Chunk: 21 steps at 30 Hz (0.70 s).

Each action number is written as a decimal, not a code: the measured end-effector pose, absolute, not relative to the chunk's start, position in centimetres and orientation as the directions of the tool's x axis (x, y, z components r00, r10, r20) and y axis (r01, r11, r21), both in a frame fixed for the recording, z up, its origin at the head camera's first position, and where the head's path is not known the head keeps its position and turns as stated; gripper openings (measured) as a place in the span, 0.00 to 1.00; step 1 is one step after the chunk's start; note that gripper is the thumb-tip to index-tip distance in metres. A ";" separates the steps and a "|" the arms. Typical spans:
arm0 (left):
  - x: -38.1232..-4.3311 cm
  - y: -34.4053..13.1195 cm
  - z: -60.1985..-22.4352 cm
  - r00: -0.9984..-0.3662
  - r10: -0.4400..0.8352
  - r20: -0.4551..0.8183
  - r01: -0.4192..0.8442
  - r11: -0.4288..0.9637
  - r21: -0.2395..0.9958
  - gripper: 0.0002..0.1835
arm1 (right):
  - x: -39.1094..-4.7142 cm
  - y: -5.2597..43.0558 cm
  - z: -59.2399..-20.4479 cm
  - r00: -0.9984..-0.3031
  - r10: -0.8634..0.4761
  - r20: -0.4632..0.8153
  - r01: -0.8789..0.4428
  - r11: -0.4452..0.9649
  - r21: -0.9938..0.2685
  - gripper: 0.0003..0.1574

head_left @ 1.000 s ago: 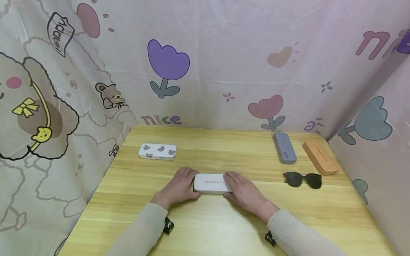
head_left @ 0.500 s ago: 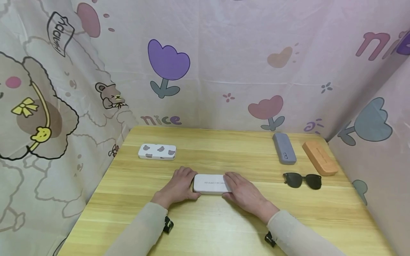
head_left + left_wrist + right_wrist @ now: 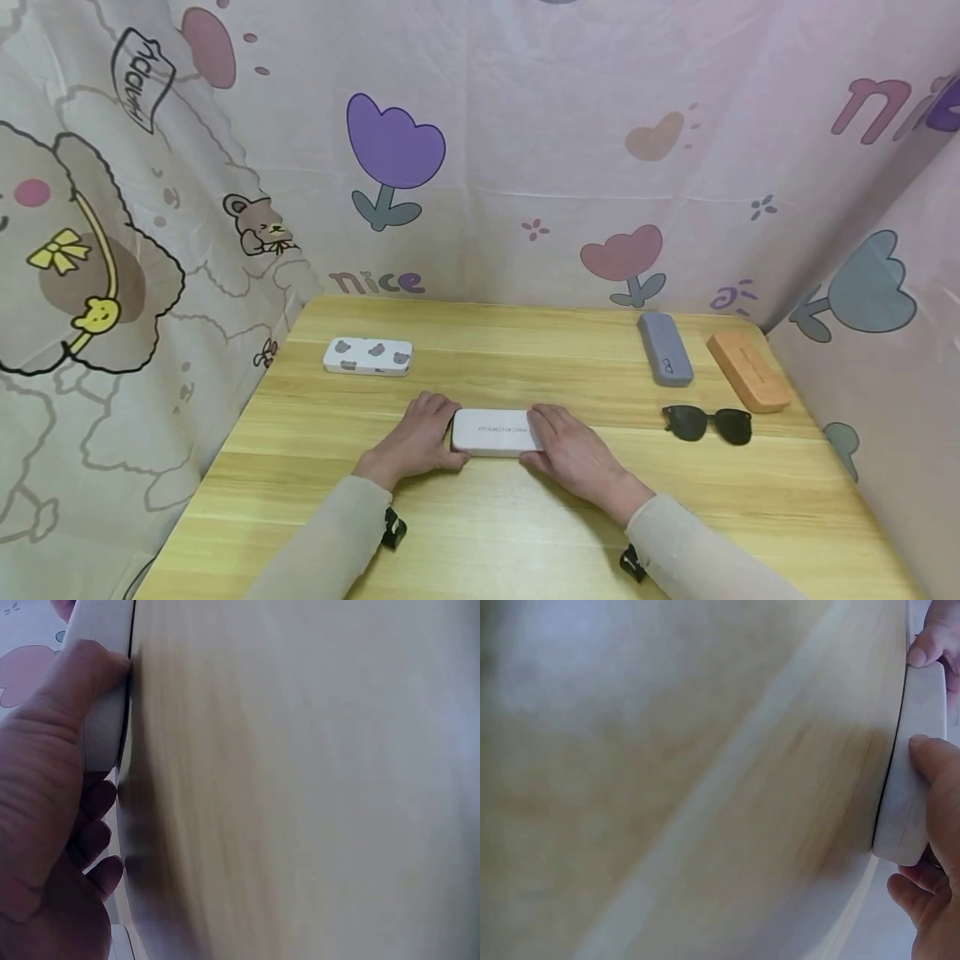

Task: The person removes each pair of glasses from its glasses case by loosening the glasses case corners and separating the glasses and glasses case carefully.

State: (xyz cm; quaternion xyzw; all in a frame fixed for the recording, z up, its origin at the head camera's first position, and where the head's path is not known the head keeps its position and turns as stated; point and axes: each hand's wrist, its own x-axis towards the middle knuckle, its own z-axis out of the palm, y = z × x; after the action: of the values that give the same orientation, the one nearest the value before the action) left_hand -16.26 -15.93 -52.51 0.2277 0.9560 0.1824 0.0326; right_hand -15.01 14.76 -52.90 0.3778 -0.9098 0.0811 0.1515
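Note:
A white glasses case [image 3: 491, 432] with a line of small print on its lid lies closed on the wooden table, long side across. My left hand [image 3: 416, 437] grips its left end, thumb at the near side and fingers round the far side. At the right end my right hand [image 3: 577, 457] holds it the same way, its fingers covering part of the lid. The left wrist view shows the left thumb [image 3: 94, 667] pressed on the case's side wall [image 3: 105, 735], low by the table. From the right wrist, the case [image 3: 907, 787] appears between both hands.
Behind the left hand lies a white case with bear prints [image 3: 367, 357]. Toward the right are a grey-blue glasses case [image 3: 666, 348], an orange case [image 3: 747, 371] and dark sunglasses [image 3: 708, 424]. Patterned curtains [image 3: 495, 150] enclose the wooden table [image 3: 525, 525] at the back and sides.
The right hand's fingers have shifted very slightly to the right on the lid, showing a little more of the print. Both hands stay on the case, and everything else is still.

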 end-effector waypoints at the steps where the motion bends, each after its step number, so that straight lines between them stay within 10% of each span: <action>1: -16.3 -15.9 -52.5 -0.894 0.447 0.018 0.423 0.830 0.363 0.44 | -15.0 14.7 -52.9 -0.667 -0.662 0.340 -0.712 0.701 -0.032 0.45; 21: -16.6 -16.3 -52.6 -0.886 0.463 0.013 0.426 0.803 0.417 0.43 | -15.1 14.6 -53.2 -0.648 -0.670 0.364 -0.713 0.701 0.021 0.46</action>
State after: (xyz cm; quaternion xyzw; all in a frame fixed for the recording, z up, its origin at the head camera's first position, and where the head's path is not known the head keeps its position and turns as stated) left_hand -16.64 -16.33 -52.59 0.2345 0.9483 0.2089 0.0448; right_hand -15.09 14.63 -53.22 0.3817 -0.9055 0.0621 0.1747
